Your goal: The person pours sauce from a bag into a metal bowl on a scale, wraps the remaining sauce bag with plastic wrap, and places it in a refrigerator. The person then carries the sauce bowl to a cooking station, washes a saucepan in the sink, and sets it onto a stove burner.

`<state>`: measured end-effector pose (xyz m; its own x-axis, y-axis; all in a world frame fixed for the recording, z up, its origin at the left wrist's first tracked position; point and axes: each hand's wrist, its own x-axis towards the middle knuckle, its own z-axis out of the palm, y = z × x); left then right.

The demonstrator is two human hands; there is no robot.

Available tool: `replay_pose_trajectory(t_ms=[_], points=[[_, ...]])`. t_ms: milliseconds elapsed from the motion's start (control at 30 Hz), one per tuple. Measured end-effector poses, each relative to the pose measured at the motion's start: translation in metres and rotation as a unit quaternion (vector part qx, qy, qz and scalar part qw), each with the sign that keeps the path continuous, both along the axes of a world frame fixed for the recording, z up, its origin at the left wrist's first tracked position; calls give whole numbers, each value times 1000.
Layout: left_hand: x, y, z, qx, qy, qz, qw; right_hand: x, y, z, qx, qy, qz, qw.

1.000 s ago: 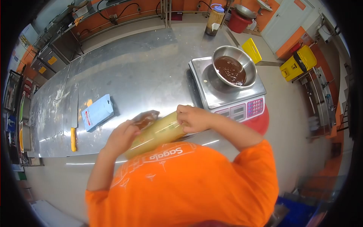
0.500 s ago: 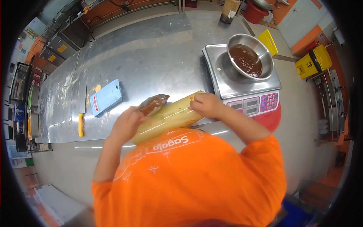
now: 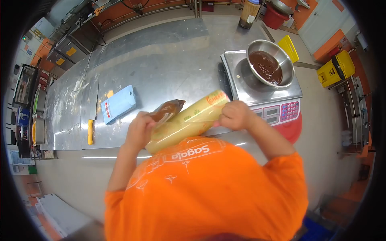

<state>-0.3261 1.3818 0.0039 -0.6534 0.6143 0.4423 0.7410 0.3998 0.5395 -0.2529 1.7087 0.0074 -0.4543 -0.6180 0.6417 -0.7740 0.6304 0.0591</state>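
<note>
Pouch (image 3: 168,110) gripped in L hand (image 3: 140,130); R hand (image 3: 235,115) curled, pinching ylw roll (image 3: 189,121) edge.

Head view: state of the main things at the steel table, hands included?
Left hand, curled; bag or roll in grip, cannot tell.
Right hand, curled at the roll's right end.
Printed roll, wound, slanting between the hands.
Brown-filled bag, lying against the roll.
Bowl, uncovered, part-filled with brown liquid.
Scale, bearing the bowl; displays unreadable.
Knife, lying flat, untouched.
Blue packet, untouched, closure unclear.
Bottle, upright, lidded.
</note>
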Motion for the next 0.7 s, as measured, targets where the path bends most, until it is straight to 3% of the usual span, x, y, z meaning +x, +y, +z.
replay_pose_trajectory(t_ms=[133,200,300,433,600,700], points=[[-4,-4,24,49,-17,-14,999,-9,-11,65,52,63,25,996],[-2,-6,49,82,-47,-28,995,-21,-18,94,67,168,60,982],[-7,-13,70,133,-62,-55,988,-43,-27,110,30,210,45,976],[-10,-30,75,228,-86,-1,970,-47,-40,98,50,181,83,979],[-8,-27,74,71,-61,25,995,-59,-50,42,61,88,116,988],[-24,-4,62,36,-49,37,997,-62,-60,41,55,108,135,983]])
